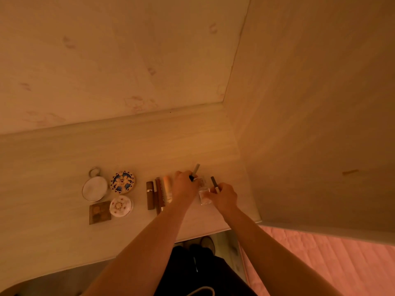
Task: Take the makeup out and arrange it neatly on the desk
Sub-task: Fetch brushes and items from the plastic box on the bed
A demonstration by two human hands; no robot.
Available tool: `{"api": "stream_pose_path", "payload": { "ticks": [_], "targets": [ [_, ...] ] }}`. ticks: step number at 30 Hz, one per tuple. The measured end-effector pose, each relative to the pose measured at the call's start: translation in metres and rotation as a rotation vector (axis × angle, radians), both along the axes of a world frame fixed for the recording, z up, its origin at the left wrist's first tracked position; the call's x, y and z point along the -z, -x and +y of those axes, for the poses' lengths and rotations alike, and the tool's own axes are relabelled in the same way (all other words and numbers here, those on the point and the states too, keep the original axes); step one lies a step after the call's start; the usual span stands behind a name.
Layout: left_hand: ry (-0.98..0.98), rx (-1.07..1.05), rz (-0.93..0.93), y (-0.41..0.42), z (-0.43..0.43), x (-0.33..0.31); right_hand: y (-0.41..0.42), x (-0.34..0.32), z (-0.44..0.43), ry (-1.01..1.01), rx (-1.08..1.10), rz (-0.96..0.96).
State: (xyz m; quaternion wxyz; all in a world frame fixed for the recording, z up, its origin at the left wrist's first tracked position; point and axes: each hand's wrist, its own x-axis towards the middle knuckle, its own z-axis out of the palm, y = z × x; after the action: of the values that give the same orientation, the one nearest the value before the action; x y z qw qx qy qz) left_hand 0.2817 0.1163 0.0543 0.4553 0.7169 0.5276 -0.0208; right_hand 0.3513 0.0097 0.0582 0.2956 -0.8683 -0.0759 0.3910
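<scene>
Makeup lies mostly set out on the desk (64, 157) already. At the left a round hand mirror (95, 188) and a patterned round compact (122, 182) sit above a brown square palette (99, 212) and a white floral compact (121, 205), close together in a tidy block. Next comes a row of sticks lying parallel: a brown tube (150, 195), thin pencils (157, 195) and a pale tube (167, 189). The left hand (184, 186) grips a slim grey pen (195, 169); a small clear bottle (204, 194) stands between the hands; the right hand (224, 196) grips a second slim pen (214, 183). Only these last pieces seem left to place, so the task looks nearly done. No bag or case shows. Bare desk lies behind the row and to the far left, while the side panel (320, 124) and the front edge close in at the right.
</scene>
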Motion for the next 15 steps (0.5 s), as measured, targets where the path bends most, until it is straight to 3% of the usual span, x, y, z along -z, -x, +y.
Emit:
{"api": "stream_pose_path", "payload": {
  "ticks": [11,15],
  "targets": [
    [-0.038,0.033,0.012,-0.003,0.007,0.007,-0.008,0.012,0.006,0.077,0.002,-0.075],
    [-0.021,-0.056,-0.033,0.004,0.005,0.003,-0.003,0.011,0.004,0.085,-0.009,-0.124]
  ]
}}
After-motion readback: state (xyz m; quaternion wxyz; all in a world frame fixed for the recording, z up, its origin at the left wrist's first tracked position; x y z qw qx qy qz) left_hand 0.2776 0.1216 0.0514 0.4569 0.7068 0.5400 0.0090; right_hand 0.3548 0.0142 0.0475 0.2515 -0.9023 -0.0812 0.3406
